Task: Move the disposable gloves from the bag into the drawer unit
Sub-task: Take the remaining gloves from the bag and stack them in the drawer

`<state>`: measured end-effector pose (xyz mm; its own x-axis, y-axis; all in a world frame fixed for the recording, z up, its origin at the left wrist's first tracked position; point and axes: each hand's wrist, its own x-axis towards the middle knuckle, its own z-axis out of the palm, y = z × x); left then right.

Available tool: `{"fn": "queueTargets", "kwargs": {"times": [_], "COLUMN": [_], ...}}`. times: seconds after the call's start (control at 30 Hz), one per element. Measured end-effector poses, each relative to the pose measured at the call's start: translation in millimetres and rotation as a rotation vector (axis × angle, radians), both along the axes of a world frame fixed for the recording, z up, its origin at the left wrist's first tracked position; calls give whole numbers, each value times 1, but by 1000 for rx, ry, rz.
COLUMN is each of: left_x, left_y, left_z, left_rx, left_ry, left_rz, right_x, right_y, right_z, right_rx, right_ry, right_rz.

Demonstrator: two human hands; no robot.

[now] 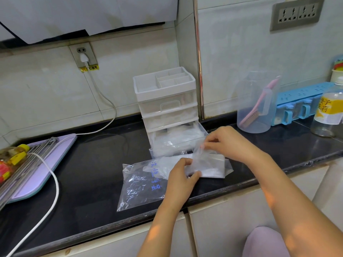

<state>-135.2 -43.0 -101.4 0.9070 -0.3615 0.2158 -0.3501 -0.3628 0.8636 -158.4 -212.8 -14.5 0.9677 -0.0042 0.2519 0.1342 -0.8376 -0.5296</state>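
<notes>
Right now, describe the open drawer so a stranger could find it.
On the black counter, against the tiled wall, stands a small white drawer unit with clear fronts. The open drawer is the bottom one: the only one pulled out, with crumpled clear plastic inside.

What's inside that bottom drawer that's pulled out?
Crumpled clear plastic gloves lie in the open bottom drawer. The right hand and the glove it pinches cover the drawer's front right corner, so what lies there, and how many gloves, cannot be seen.
</notes>
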Motion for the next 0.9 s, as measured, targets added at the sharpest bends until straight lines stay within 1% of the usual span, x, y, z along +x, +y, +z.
{"fn": "queueTargets", "kwargs": {"times": [0.07, 0.17, 0.23, 0.4, 0.5, 0.63, 0.77, 0.83, 0.9], "left_x": [1, -1, -3, -3, -1, 0, 3, 4, 4], "left_y": [1, 1, 0, 1, 2, 3, 3, 4, 3], "left_z": [0, 3, 6, 8, 7, 6, 4, 3, 3], "left_rx": [-17, -97, -160, -215, -265, -251, -208, -206, -199], "left_ry": [12, 57, 80, 34, 48, 68, 54, 55, 49], "left_rz": [18, 9, -12, -2, 26, 18, 24, 24, 20], "right_x": [1, 1, 2, 2, 3, 2, 0, -3, -5], "right_y": [-1, 0, -1, 0, -1, -5, -7, -8, -6], "right_z": [13, 24, 27, 26, 24, 18, 11, 12, 14], "right_rx": [8, 14, 12, 42, -12, -110, -209, -192, -112], "right_ry": [48, 127, 148, 172, 194, 273, 423, 441, 387], "right_rz": [27, 77, 98, 100, 69, 23, 63, 115, 172]}}
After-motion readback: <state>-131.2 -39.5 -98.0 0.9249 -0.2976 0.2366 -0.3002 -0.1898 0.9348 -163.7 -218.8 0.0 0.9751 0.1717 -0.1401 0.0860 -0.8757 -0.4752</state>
